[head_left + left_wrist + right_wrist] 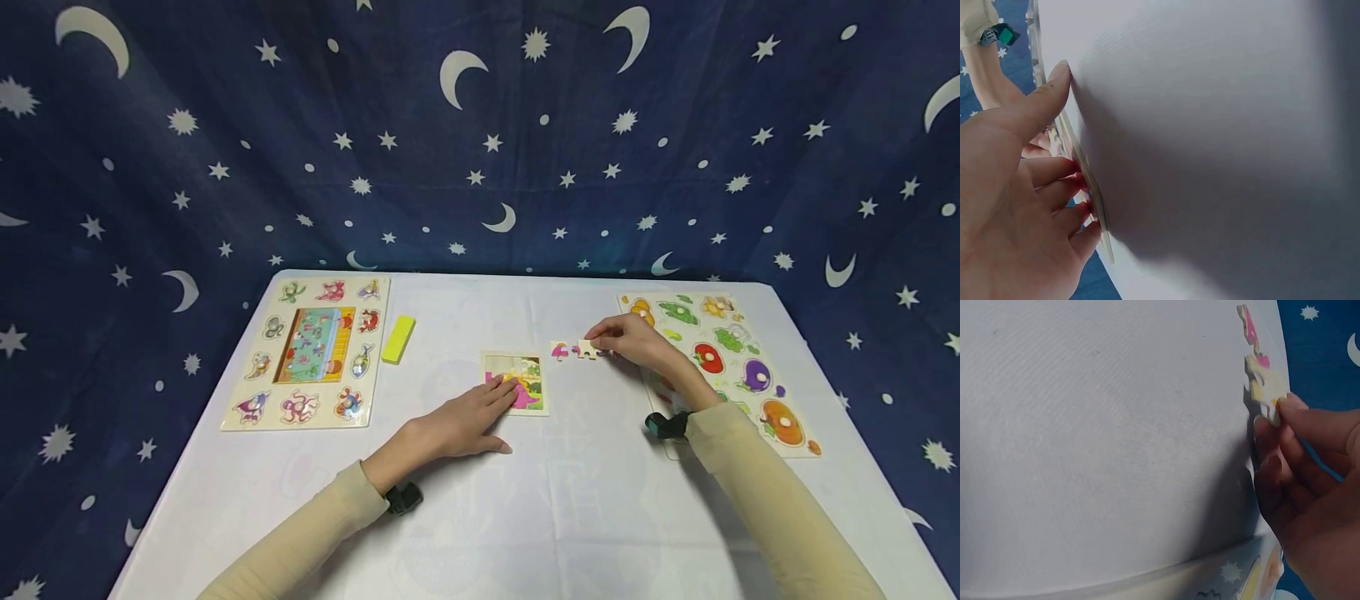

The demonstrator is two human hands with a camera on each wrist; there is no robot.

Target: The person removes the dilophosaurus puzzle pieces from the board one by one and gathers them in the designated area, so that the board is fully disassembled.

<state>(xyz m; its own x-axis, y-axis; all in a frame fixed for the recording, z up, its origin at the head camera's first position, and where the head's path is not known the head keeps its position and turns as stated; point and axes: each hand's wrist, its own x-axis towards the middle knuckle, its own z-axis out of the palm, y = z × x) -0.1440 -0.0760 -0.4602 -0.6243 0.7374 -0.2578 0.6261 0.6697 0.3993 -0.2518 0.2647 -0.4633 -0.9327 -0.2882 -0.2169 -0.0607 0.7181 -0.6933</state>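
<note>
Straight fingers of my left hand (459, 423) rest on a small square jigsaw puzzle (534, 402), which shows a pink and green picture with pale parts at its top left. In the left wrist view that hand (1022, 194) lies along the puzzle's edge, thumb held apart. My right hand (636, 342) pinches a cream jigsaw piece (587, 349) between thumb and fingers; the right wrist view shows this piece (1267, 384) slightly tilted at the fingertips. Just left of it lies a pink-and-white jigsaw piece (558, 351). Other small pieces around the right fingers are partly hidden.
A sea-animal peg board (247, 379) lies at the left, with a yellow block (398, 339) beside it. Under the right forearm is a vegetable peg board (738, 392). A starry blue cloth (420, 150) hangs behind the white table (592, 508).
</note>
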